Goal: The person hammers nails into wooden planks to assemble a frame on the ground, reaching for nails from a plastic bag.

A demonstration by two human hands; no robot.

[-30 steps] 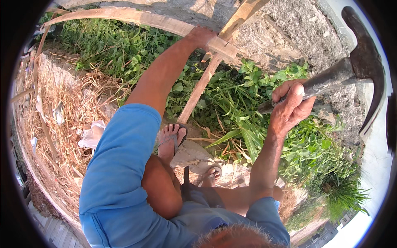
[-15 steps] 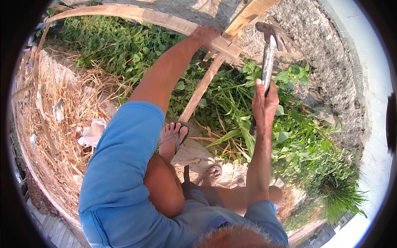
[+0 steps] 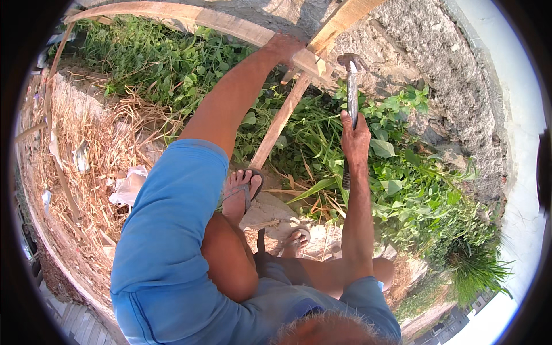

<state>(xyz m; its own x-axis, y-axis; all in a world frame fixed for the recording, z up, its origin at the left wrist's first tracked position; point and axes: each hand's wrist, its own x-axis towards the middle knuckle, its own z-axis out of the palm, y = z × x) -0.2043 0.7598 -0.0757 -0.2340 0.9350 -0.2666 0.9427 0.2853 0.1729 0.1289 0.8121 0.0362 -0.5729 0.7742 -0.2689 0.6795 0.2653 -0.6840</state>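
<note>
In my right hand [image 3: 356,141] is a claw hammer [image 3: 352,95], gripped around the middle of its silver shaft, with the dark handle end showing below the wrist. Its head points up, a little to the right of a short wooden block [image 3: 310,62] and apart from it. My left hand [image 3: 286,48] is closed around the right end of a long wooden board [image 3: 190,16], beside that block. A thick upright timber [image 3: 345,22] meets the board there, and a thin wooden strip [image 3: 280,123] slants down from the joint towards my sandalled foot. The left fingertips are mostly hidden.
Green weeds [image 3: 402,190] grow below the joint and along a rough stone wall [image 3: 454,75]. A smooth white surface [image 3: 520,190] borders the right side. Dry straw [image 3: 86,155] and a pale plastic scrap [image 3: 129,187] lie on the left. My sandalled foot [image 3: 238,192] rests on stony ground.
My right hand has shifted left with the hammer, whose head has dropped and come closer to the wooden block. The left hand stays in place on the board.
</note>
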